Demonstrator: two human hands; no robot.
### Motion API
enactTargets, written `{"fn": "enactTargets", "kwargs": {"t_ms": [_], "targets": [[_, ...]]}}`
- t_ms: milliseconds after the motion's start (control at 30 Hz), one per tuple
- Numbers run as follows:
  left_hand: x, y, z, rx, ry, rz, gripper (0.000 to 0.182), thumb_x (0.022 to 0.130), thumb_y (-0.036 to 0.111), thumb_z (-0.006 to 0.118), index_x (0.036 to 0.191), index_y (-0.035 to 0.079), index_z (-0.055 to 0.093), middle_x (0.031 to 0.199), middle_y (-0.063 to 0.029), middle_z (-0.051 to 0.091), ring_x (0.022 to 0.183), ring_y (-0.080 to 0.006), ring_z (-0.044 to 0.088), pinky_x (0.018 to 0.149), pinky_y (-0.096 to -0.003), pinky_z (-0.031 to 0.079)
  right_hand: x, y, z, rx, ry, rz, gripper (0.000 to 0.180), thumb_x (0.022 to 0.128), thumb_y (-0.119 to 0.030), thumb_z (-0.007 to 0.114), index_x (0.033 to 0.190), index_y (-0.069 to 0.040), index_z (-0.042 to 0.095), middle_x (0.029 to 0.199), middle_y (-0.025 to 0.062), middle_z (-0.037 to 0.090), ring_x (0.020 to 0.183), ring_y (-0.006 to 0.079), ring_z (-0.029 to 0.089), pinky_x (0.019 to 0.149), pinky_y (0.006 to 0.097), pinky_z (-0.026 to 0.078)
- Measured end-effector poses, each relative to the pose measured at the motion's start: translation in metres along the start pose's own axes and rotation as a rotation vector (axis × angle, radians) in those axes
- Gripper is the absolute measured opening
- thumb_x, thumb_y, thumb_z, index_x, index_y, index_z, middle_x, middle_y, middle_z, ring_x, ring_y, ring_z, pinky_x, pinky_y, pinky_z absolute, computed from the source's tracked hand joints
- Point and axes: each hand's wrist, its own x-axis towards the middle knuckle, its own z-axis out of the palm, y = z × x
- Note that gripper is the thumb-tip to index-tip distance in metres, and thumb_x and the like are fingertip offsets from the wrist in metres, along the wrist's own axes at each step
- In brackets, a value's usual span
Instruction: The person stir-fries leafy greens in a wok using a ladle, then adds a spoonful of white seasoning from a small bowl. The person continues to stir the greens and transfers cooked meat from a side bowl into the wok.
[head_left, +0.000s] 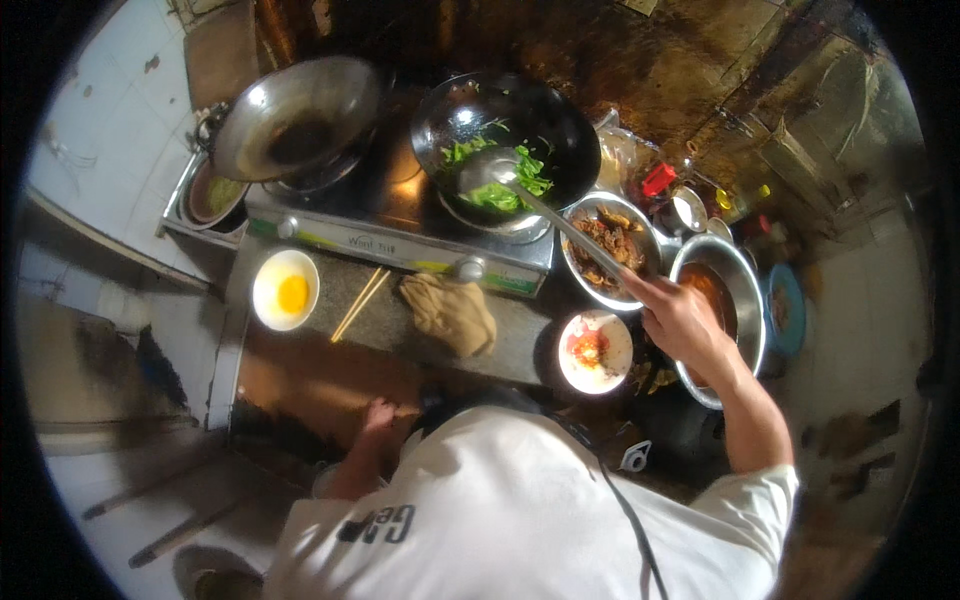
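Observation:
My right hand (686, 319) grips the end of a long-handled metal ladle (562, 223). The ladle's bowl rests among chopped leafy greens (534, 176) in a dark wok (562, 124) on the right burner. Beneath the handle stands a metal bowl of brown cooked food (611, 240). A steel basin of reddish-brown liquid (750, 330) lies partly behind my right hand. Low and close to my body, my left hand (381, 412) has its fingers bent; whether it holds anything is unclear.
A second wok (300, 120) sits tilted on the gas stove's (405, 251) left side. Along the front counter are a bowl of beaten egg (286, 291), chopsticks (360, 305), a tan cloth (450, 311) and a white bowl with red residue (595, 352). Seasoning containers (682, 210) crowd the right.

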Motion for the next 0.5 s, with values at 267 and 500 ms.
{"fn": "enactTargets", "kwargs": {"t_ms": [267,500], "targets": [[-0.035,0.055,-0.006,-0.518,-0.057,-0.095,0.014,0.094,0.023,0.066,0.102,0.012,0.069,0.076,-0.0038,0.063,0.065,-0.0189,0.061,0.054,-0.036,0.051,-0.045,-0.031,-0.069,0.517,-0.229,0.404,0.061,0.086,0.001,0.066,0.145,-0.008,0.055,0.112,0.0222,0.073,0.082,0.0247,0.073,0.076,0.0376,0.058],[-0.017,0.063,-0.025,-0.24,-0.089,0.008,0.018,0.091,0.025,0.066,0.096,0.008,0.067,0.074,-0.0072,0.063,0.063,-0.0219,0.061,0.054,-0.0386,0.05,0.001,-0.009,0.0,0.333,-0.133,0.306,0.062,0.087,0.002,0.056,0.148,-0.009,0.052,0.11,0.027,0.07,0.092,0.0318,0.073,0.082,0.0416,0.056]]}}
